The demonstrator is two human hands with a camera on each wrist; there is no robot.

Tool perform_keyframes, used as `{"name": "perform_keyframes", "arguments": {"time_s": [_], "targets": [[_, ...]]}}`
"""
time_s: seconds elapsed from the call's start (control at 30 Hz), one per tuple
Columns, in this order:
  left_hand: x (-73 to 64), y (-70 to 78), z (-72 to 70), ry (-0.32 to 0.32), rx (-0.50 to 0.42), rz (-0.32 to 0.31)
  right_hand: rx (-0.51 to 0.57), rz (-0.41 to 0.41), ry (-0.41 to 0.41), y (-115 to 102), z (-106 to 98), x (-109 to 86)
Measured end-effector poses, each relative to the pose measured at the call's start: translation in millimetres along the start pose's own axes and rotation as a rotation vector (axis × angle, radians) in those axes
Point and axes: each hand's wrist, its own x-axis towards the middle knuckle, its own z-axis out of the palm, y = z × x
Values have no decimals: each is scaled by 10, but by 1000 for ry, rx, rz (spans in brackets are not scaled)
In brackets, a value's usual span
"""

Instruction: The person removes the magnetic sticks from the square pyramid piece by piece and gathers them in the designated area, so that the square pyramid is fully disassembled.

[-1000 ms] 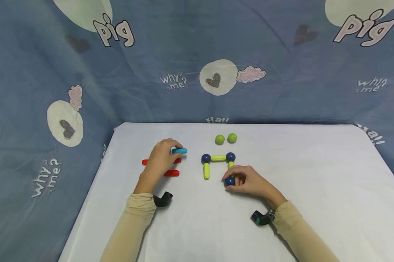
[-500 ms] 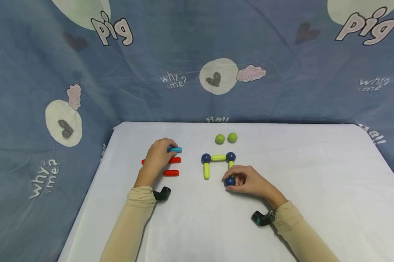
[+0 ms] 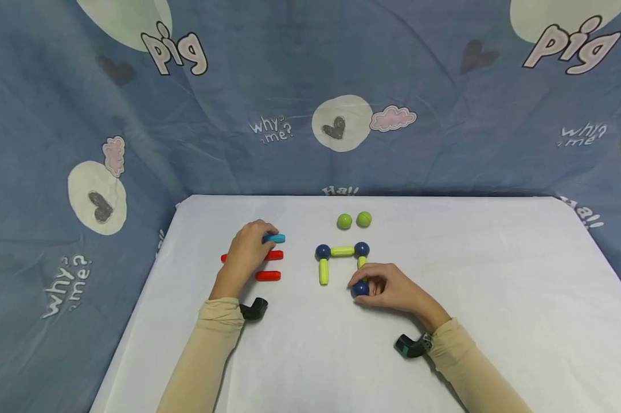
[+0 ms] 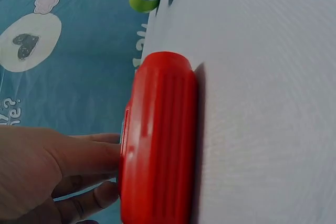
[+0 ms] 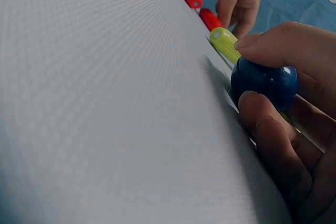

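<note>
Left hand (image 3: 247, 246) pinches a blue stick (image 3: 276, 238), which I see lying sideways; right hand (image 3: 391, 287) pinches a dark blue ball (image 3: 360, 288) by a yellow stick (image 3: 362, 261) pointing away.

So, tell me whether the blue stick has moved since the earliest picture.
Yes, leftward in the head view: the blue stick jutted well past the nearest red stick; now their right ends nearly line up.

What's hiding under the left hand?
In the head view, a red stick pokes out right of the left hand, and a red tip on its left. The hand pinches a blue stick. Part of that, and whatever lies right beneath the hand, is covered.
</note>
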Motion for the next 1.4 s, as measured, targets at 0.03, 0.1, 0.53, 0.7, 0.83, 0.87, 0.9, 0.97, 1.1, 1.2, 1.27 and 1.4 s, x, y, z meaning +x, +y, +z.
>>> {"name": "perform_keyframes", "arguments": {"time_s": [0.03,0.1,0.53,0.7,0.83,0.87,0.9,0.97,1.1,1.2,1.27,1.4], "targets": [[0,-1,-4,0,-2,0,0,-5,-2,0,2,1],[1,-2,-8,1,-10,0,3,-13,-5,-2,2,4],[-97,290,30,71,-85,124,5,19,7,-2,-6,-6],[-179,585,182,11,-108,178,16,50,7,-14,-10,-4],[-236,738,327,-78,-75,156,47,35,4,-11,-6,-6],[-246,757,360,-97,-59,151,60,25,6,-7,-6,-7],[-257,771,387,-111,-46,145,75,16,7,-6,-9,-9],[-266,784,428,-130,-27,140,117,-5,13,0,-20,-9],[-270,787,465,-130,-16,158,265,-36,-4,16,-79,-15],[-274,788,472,-126,-19,166,394,-5,-17,28,-149,-33],[-279,791,476,-130,-25,170,445,15,-3,34,-207,-52],[-294,802,497,-144,-33,178,489,32,66,59,-338,-81]]}}
